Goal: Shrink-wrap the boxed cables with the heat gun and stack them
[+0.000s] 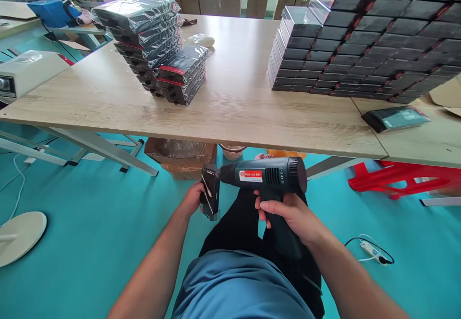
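My left hand (192, 198) grips a small black box (210, 194) by its left side, holding it upright below the table edge. A picture of a white cable-like item shows on the box's face. In my right hand (288, 213) is a dark heat gun (266, 172) with a red and white label, my fingers wrapped round its handle. Its nozzle points left, right up against the upper right edge of the box; whether they touch I cannot tell. Both hands are in front of my lap.
On the wooden table (237, 112) stand a stack of film-wrapped black boxes (144, 35) and a large wall of boxes (360, 45). One wrapped box (396, 118) lies near the right edge. Beneath are an open carton (180, 158), a red plastic stool (403, 179) and a power strip (374, 251).
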Demonstrator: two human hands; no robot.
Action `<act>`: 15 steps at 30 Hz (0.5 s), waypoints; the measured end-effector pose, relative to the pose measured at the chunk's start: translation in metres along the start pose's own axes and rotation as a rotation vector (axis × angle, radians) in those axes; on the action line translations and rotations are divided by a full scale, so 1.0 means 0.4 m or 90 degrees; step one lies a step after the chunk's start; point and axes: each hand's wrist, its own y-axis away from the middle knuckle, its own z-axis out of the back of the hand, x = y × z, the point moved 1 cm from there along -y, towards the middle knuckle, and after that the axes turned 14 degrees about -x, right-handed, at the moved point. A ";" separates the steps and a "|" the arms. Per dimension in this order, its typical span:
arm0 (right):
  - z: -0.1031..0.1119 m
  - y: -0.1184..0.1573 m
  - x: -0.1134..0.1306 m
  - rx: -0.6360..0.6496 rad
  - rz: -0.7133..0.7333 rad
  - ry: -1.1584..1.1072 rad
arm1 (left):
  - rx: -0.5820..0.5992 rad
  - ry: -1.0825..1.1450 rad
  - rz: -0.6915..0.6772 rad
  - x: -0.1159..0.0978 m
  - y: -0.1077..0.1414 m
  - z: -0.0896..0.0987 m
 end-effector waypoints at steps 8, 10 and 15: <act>-0.008 0.070 -0.076 0.134 -0.119 0.148 | -0.091 0.124 0.052 0.003 -0.040 0.025; -0.009 0.065 -0.075 0.082 -0.108 0.081 | -0.083 0.131 0.052 0.002 -0.040 0.025; -0.037 -0.003 -0.005 0.012 0.006 0.002 | -0.029 0.100 0.041 0.002 -0.028 0.012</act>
